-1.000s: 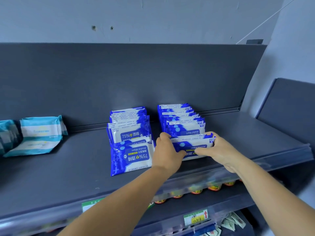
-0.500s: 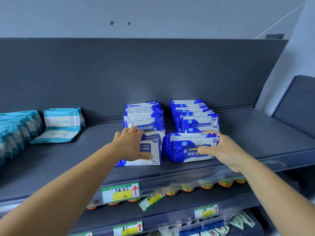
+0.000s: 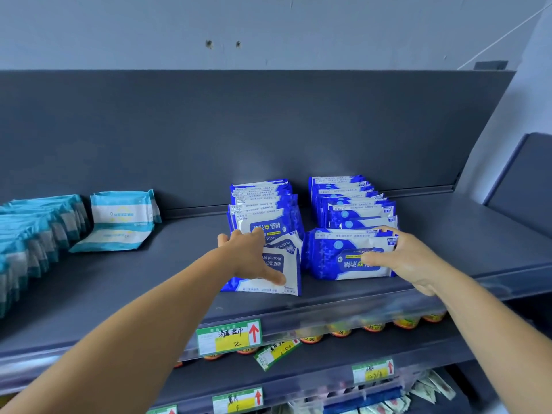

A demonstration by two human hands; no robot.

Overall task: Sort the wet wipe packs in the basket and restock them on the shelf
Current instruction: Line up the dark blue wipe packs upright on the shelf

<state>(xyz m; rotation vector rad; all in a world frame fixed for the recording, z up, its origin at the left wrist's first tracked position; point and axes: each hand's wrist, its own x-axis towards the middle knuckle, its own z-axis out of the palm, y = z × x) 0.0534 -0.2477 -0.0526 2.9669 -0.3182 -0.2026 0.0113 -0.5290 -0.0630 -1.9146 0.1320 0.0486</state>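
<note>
1. Across the middle of the frame runs a dark grey shelf (image 3: pixel 448 234) carrying two rows of blue alcohol wipe packs, side by side with a narrow gap between them.
2. At centre, the left hand (image 3: pixel 251 258) lies on the front packs of the left blue row (image 3: pixel 265 210) — fingers spread and fairly straight, thumb stretched down over the front left pack (image 3: pixel 286 273), which leans forward with its print upside down. The hand presses on the packs; it does not wrap round them.
3. Right of centre, the right hand (image 3: pixel 400 258) holds the front right pack (image 3: pixel 337 255) by its right end — thumb across the printed face, fingers curled over the top edge. This pack stands at the front of the right blue row (image 3: pixel 352 201), just beside the left hand's pack.
4. At the left edge of the frame, a row of teal wipe packs (image 3: pixel 38 222) stands on the same shelf, with one teal pack (image 3: pixel 122 216) propped against the back panel and another lying flat in front of it.
5. Along the lower part of the frame, a yellow-and-green price tag (image 3: pixel 230 337) with a red arrow sits on the shelf rail, above a lower shelf holding small jars (image 3: pixel 373 325).
</note>
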